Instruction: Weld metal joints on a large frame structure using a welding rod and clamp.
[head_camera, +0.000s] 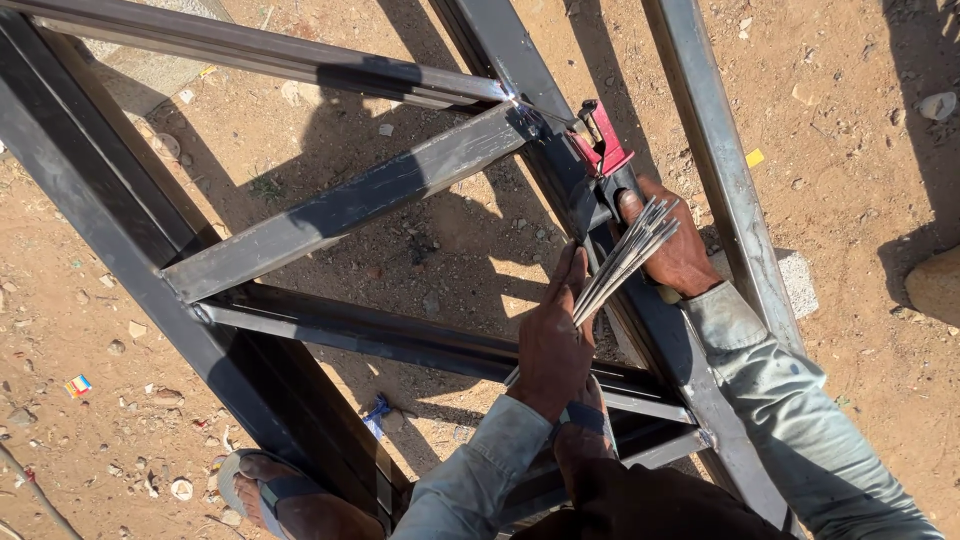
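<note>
My right hand (678, 245) grips a red-and-black welding electrode holder (603, 160). Its thin rod tip touches the joint (517, 100) where two steel tubes meet. My left hand (553, 335) holds a bundle of several grey welding rods (628, 258) that fan out toward the right hand. Both hands hover over a dark steel tube frame (350, 205) lying on sandy ground. I wear grey sleeves.
The frame's long tubes (715, 140) cross the view diagonally over reddish dirt with small stones and litter. My sandalled foot (275, 495) rests at the bottom left, another foot (583, 425) on the frame. A pale stone (935, 280) sits at the right edge.
</note>
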